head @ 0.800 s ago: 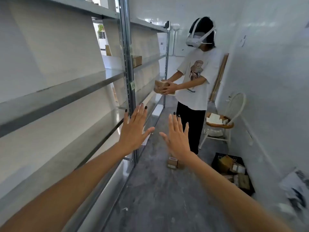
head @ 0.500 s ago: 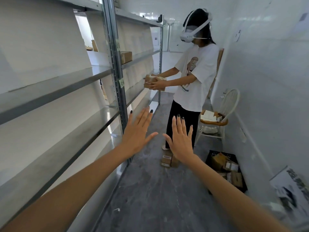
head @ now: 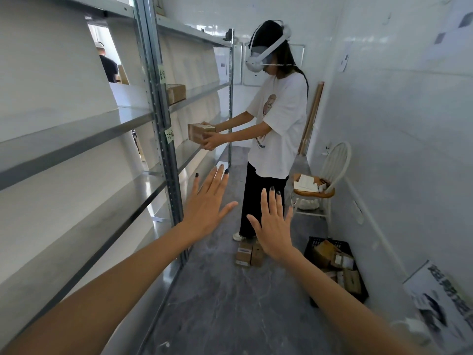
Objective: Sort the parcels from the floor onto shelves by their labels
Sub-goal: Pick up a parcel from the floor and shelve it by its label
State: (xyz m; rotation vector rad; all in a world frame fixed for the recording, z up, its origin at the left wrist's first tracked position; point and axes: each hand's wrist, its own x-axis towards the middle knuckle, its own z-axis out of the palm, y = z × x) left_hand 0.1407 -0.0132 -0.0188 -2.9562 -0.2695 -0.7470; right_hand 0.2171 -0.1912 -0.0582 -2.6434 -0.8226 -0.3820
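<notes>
Shelving rack [head: 158, 124]: grey metal, several tiers, taken as the reference for all entries below; two handwritten green labels [head: 169, 135] stuck on its upright. Left hand [head: 207, 208]: raised in the air just right of the rack's upright, back to the camera, fingers [head: 216, 180] straight and spread wide, dark nail polish, holding nothing and touching nothing. Right hand [head: 275, 226]: raised further right of the rack, level with the left hand and apart from it, fingers [head: 272, 201] straight, loosely together, thumb out, holding nothing. Floor parcels [head: 247, 253]: small brown cartons, side by side and touching, on the grey floor [head: 230, 303] in the aisle right of the rack, partly hidden behind the right hand. Black crate [head: 330, 242]: on the floor well right of the rack, against the white wall, with more labelled brown parcels inside. Shelved parcel [head: 176, 93]: one brown carton on an upper tier of the rack, just past the upright. Second person [head: 279, 119]: standing in the aisle facing the rack, white headset, white shirt, dark trousers, both hands gripping a held parcel [head: 199, 131] at the rack's front edge. White chair [head: 335, 162]: beyond the crate, far from the rack, with papers on its wooden seat. Printed carton [head: 442, 303]: nearest corner, opposite the rack, lettering blurred.
</notes>
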